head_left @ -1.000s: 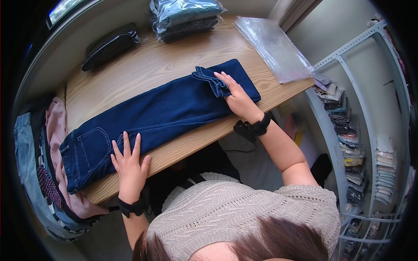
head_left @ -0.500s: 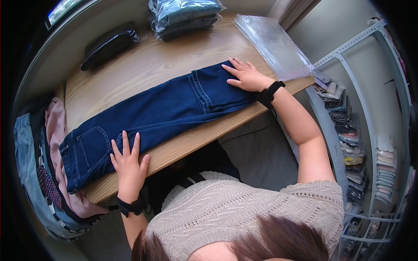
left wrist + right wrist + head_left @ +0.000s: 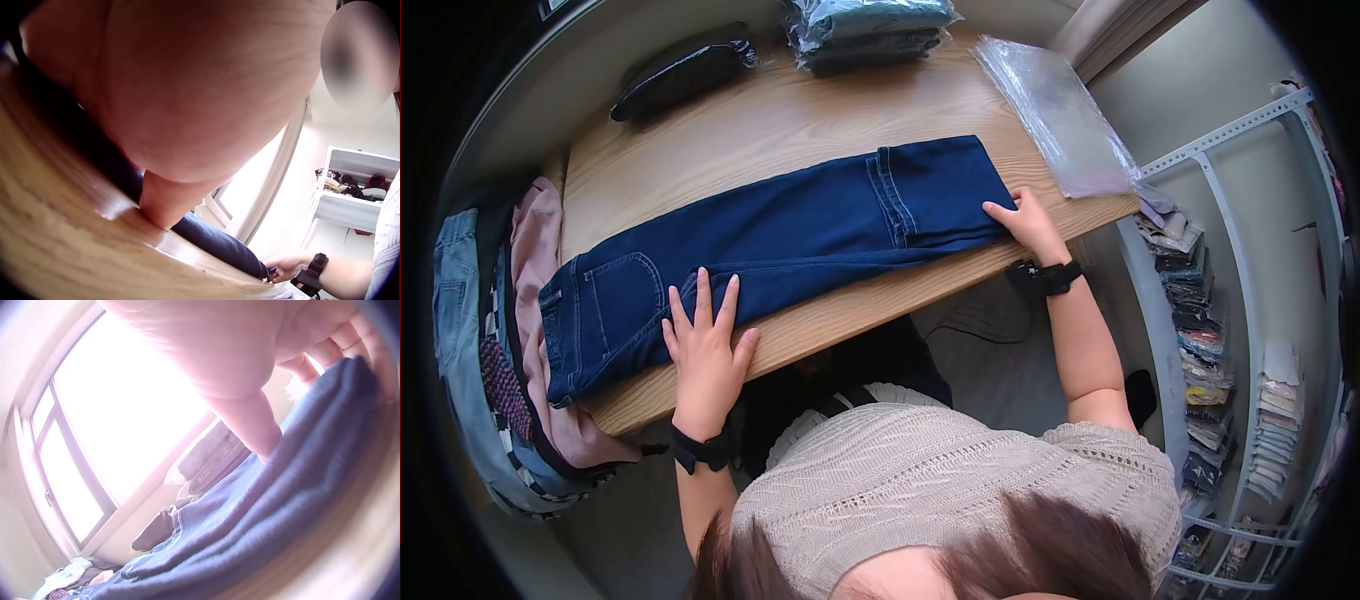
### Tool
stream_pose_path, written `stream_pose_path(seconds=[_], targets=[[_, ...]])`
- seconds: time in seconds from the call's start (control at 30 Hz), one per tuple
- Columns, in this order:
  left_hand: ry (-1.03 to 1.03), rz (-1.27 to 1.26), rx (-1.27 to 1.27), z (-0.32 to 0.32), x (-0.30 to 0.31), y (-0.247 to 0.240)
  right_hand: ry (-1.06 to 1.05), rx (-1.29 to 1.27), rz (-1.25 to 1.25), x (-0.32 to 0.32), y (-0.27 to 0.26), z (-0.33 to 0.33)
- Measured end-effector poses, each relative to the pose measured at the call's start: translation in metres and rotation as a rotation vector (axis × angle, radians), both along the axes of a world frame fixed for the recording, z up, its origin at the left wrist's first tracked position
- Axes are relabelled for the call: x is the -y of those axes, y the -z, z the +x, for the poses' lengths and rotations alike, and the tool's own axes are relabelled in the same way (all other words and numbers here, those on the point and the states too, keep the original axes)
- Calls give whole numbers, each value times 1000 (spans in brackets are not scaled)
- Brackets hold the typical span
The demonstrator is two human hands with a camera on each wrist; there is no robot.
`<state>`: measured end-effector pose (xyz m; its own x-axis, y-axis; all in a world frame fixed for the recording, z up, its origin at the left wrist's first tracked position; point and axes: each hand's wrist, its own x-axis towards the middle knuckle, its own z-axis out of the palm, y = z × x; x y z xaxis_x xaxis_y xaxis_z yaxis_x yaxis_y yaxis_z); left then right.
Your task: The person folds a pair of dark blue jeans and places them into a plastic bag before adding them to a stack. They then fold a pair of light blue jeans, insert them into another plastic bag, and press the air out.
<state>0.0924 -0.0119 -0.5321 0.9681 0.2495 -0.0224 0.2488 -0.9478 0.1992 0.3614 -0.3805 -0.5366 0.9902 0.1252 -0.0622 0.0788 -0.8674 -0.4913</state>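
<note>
Dark blue jeans [image 3: 800, 215] lie lengthwise along the wooden table, folded in half, with the leg hems [image 3: 892, 197] turned back on top near the right end. My left hand [image 3: 708, 360] rests with spread fingers on the jeans beside the back pocket, its thumb over the table's edge. At the right end, my right hand [image 3: 1035, 225] pinches the folded corner, thumb on top and fingers beyond the edge. The right wrist view shows the thumb [image 3: 265, 434] on the layered denim [image 3: 250, 506] and the fingers curled around its end.
Bagged clothes [image 3: 865, 35] and a dark bundle [image 3: 685, 78] stand at the table's back. Clear plastic bags [image 3: 1060, 120] lie at the right corner. Garments [image 3: 537, 260] hang over the left edge; a shelf rack [image 3: 1230, 200] stands right.
The right hand first left the hems lying on the jeans, pressed flat near the far right corner, then came down to the near right corner and gripped it. The left hand stayed on the jeans.
</note>
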Motion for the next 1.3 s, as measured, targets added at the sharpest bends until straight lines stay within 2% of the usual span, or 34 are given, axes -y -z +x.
stream_pose_path(seconds=[0.07,0.1,0.13,0.2,0.23,0.27,0.33,0.4,0.47,0.5,0.53,0.63,0.67,0.73,0.77,0.8,0.87,0.93,1.0,1.1,1.23,1.3], targets=[[9,10,20,0,0,1,241,-256,473,-3,-14,-27],[7,10,12,0,0,2,277,-260,792,4,-2,-29],[9,21,13,0,0,2,277,-270,792,9,9,-31],[-2,35,9,1,0,2,426,-366,1660,11,25,-34],[3,31,10,0,0,2,494,-388,1848,-5,16,-45],[8,30,11,0,0,2,473,-391,1956,-15,20,-51],[-2,35,6,1,-1,2,382,-438,2008,-47,20,-60],[6,7,-28,1,-1,0,421,-544,2031,-77,20,-64],[-2,29,-31,0,-1,3,509,-648,1925,-97,20,-67],[3,25,-26,0,-1,2,495,-539,1836,-102,22,-68],[7,18,-18,0,-1,2,483,-553,1836,-107,21,-70],[2,11,4,0,-3,5,404,-158,1485,-121,13,-84],[12,3,14,0,-3,6,395,-171,1483,-126,9,-89],[2,6,20,-1,-3,7,351,-90,936,-136,-3,-99],[8,3,21,-1,-3,6,137,65,691,-139,-5,-104],[14,0,22,-1,-3,5,-6,242,684,-151,-7,-109],[8,11,11,-2,-3,6,-362,463,162,-165,-8,-117],[15,-24,66,-2,-3,7,-565,522,119,-201,-22,-139],[0,-20,40,-2,-5,8,-755,522,-190,-217,-2,-149],[0,-51,139,-2,-4,12,-736,498,-170,-220,3,-150],[13,-49,57,-2,-5,8,-770,380,-67,-212,-4,-145],[11,-66,94,-2,-6,12,-784,334,-3,-209,-7,-143]])
